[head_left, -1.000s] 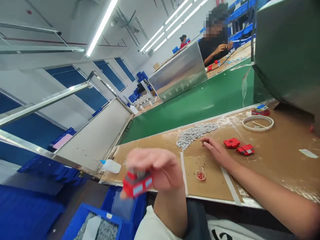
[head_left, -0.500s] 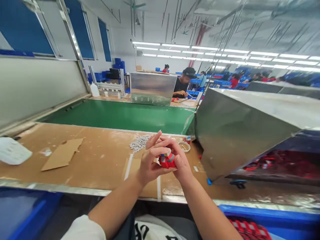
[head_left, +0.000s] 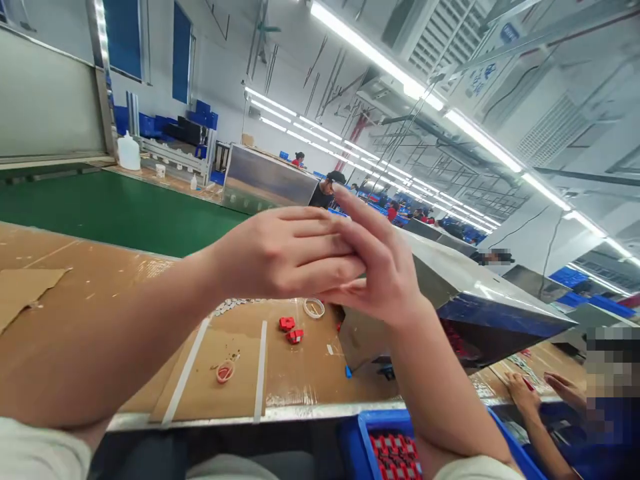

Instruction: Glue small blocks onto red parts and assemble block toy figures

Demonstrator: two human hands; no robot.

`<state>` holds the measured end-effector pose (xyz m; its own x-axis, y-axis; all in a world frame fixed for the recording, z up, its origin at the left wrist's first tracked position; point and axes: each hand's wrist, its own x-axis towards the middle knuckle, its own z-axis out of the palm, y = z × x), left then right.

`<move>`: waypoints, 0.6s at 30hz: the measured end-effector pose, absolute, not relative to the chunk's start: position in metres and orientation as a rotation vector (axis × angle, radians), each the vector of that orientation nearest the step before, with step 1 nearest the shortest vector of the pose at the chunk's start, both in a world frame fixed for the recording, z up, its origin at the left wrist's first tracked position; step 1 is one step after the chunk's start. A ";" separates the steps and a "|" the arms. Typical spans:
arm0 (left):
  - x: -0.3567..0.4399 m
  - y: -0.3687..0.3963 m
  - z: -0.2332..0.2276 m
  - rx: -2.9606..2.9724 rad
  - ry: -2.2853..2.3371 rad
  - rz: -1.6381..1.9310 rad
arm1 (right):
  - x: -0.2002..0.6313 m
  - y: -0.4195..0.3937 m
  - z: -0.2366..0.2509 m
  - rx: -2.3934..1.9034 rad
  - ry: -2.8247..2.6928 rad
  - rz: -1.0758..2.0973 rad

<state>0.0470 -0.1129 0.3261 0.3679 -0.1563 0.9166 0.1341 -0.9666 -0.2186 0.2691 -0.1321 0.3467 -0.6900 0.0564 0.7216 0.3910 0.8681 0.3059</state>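
Note:
My left hand (head_left: 295, 257) and my right hand (head_left: 387, 267) are raised together above the table, close to the camera. The left fingers lie side by side across the bent fingers of the right hand, and one right finger points up. Both hands are closed against each other; whatever may be between them is hidden. Below them on the table sit a red toy car piece (head_left: 287, 324) and a second red toy car piece (head_left: 295, 337). A small round cup with reddish contents (head_left: 225, 372) stands on the cardboard mat (head_left: 200, 400), between white tape strips.
A roll of tape (head_left: 314, 308) and grey small pieces (head_left: 233, 305) lie behind. A metal hood (head_left: 360, 340) stands to the right. A blue bin (head_left: 363, 433) of red parts is below the table edge. A co-worker's hands (head_left: 525, 393) are at far right. A green conveyor (head_left: 100, 207) runs behind.
Both hands have risen toward the camera and pressed together. The red toy car they held no longer shows in them. The view has turned right and tilted.

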 end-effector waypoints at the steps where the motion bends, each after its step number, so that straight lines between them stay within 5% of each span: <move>1: 0.048 -0.113 0.337 -2.352 0.031 -1.685 | 0.268 -0.134 0.361 -0.308 -2.307 -0.621; 9: 0.030 -0.152 0.413 -2.157 0.298 -1.298 | 0.255 -0.154 0.420 -0.101 -2.220 -0.906; 18: 0.035 -0.192 0.363 -1.891 0.329 -1.072 | 0.252 -0.195 0.375 0.218 -2.088 -1.031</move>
